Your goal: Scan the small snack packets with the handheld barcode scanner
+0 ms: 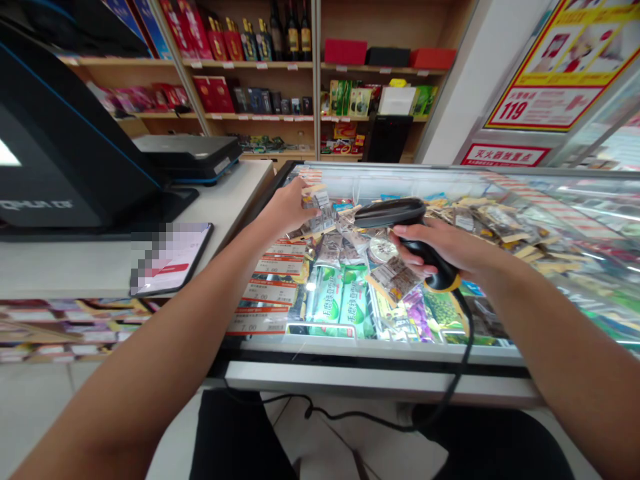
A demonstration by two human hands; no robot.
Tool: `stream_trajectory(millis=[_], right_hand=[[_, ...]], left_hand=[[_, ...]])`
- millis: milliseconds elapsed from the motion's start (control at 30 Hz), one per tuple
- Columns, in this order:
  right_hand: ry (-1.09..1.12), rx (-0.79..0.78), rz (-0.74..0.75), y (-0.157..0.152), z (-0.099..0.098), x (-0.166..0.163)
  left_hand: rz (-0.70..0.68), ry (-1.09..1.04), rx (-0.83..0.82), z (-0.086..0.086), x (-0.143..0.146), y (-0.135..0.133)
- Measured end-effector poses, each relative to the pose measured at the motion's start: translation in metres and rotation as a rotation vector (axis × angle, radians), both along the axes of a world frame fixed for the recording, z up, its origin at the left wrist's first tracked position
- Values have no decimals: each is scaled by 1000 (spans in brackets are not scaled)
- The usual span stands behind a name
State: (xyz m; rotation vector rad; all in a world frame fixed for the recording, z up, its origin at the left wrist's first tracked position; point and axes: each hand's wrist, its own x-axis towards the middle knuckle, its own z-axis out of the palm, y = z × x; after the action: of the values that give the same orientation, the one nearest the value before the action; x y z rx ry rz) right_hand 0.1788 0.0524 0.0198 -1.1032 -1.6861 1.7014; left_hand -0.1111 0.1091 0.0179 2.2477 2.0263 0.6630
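My right hand (440,247) is closed round the grip of a black barcode scanner (395,213) with a yellow base, its head pointing left over the glass lid of a chest freezer (380,350). The scanner's black cable (465,347) hangs down over the freezer's front edge. My left hand (290,207) reaches forward and pinches a small snack packet (316,199). Several similar small packets (370,257) lie in a loose heap on the glass between my two hands.
To the left a white counter (60,267) carries a black till screen (55,147), a scale (187,155) and a phone (170,259). Price labels (270,287) line the freezer's left side. Shelves of bottles and boxes (280,67) stand behind. More packets (500,223) lie at right.
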Motion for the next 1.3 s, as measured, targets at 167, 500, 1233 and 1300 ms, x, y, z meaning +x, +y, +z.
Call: stream_trajectory(millis=[167, 500, 1233, 1300], right_hand=[[93, -5, -128, 2, 3, -1], [152, 0, -227, -1, 6, -5], [48, -30, -2, 1, -6, -8], [50, -41, -15, 1, -6, -8]], left_hand=[[104, 162, 108, 2, -5, -6], [-537, 418, 7, -37, 68, -32], [-476, 546, -321, -3, 76, -101], [-471, 545, -307, -3, 77, -101]])
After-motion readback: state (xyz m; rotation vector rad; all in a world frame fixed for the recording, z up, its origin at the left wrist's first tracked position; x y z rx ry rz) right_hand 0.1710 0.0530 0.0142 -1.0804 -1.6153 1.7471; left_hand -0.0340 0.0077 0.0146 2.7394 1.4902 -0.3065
